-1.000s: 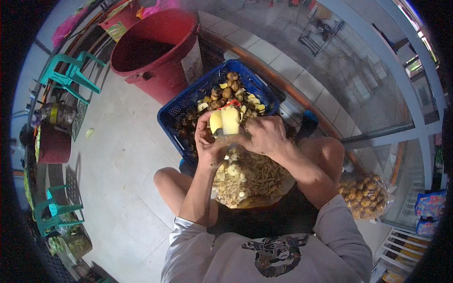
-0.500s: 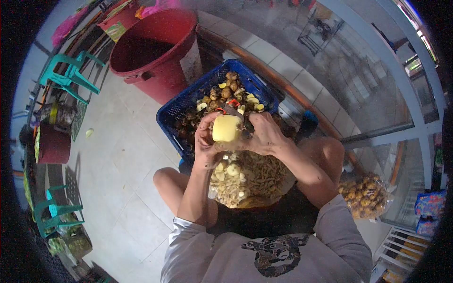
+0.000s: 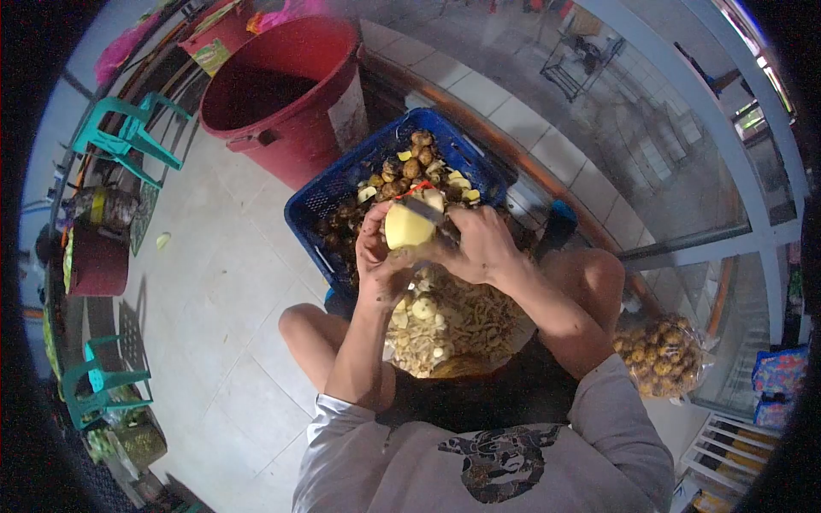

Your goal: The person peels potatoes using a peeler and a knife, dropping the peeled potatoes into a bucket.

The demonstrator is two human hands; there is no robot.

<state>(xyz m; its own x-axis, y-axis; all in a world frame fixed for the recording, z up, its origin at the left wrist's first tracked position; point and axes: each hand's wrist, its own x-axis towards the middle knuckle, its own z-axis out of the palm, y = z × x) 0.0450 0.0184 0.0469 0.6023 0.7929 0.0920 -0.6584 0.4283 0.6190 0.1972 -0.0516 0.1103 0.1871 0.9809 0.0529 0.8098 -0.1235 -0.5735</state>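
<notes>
A pale yellow peeled potato (image 3: 408, 227) is gripped between the fingers and thumb of my left hand (image 3: 377, 262). My right hand (image 3: 481, 248) is closed round a knife, whose dark blade (image 3: 422, 208) lies against the potato's upper right side. Below the hands is a heap of peelings (image 3: 470, 321) with several peeled potatoes (image 3: 422, 308) at its left. Beyond them a blue crate (image 3: 321, 198) holds brown unpeeled potatoes (image 3: 412, 168) and yellow cut pieces. Something red shows just above the blade.
A large red bin (image 3: 291, 145) stands beyond the crate at the left. Green plastic chairs (image 3: 128, 137) are along the left side. To the right lie a clear bag of potatoes (image 3: 663, 355) and a white rack (image 3: 727, 449). A glass partition runs along the upper right.
The knife blade has come across the upper right of the potato, and the potato has tilted. A pale cut surface now shows above the blade.
</notes>
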